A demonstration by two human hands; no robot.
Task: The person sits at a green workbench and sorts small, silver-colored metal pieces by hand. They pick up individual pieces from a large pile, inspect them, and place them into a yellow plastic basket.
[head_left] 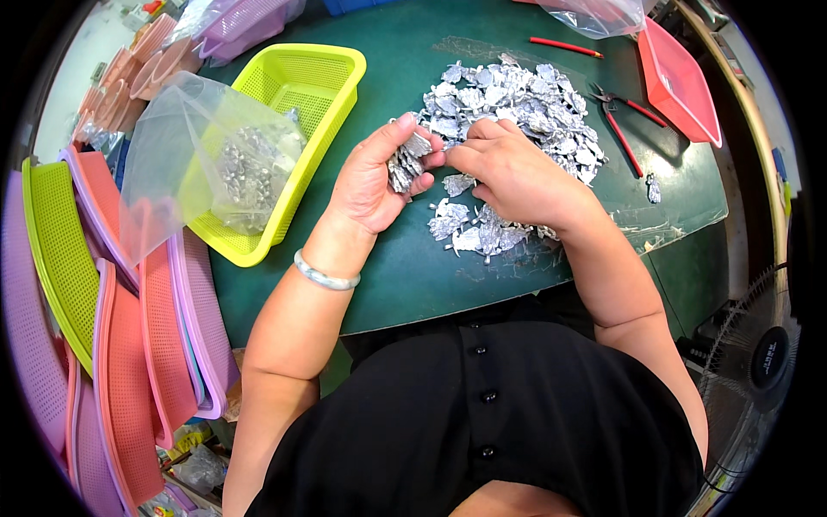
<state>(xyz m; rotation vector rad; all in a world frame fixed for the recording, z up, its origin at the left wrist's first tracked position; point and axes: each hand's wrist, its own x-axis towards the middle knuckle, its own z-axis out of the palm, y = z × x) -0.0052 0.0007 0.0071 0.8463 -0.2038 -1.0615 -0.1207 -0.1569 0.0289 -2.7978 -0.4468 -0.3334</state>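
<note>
Green tabletop [388, 276] supports a loose pile [538, 108] of silvery pieces, apparently remaining. Beside the pile's left edge, left hand [369, 181] grips a stack [407, 164]; right hand [521, 177] has bent fingers, hold indeterminable. Farther left, a bagged batch [250, 172] in the lime basket [332, 129] appears done.

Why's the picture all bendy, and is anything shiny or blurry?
In the head view, the fisheye lens bows straight edges, like those of the dark-green table; there too, white glare shines between the red-handled metal pliers and coral-pink plastic tray; the silvery, flaky metal pieces in the bare left hand look fairly sharp.
</note>
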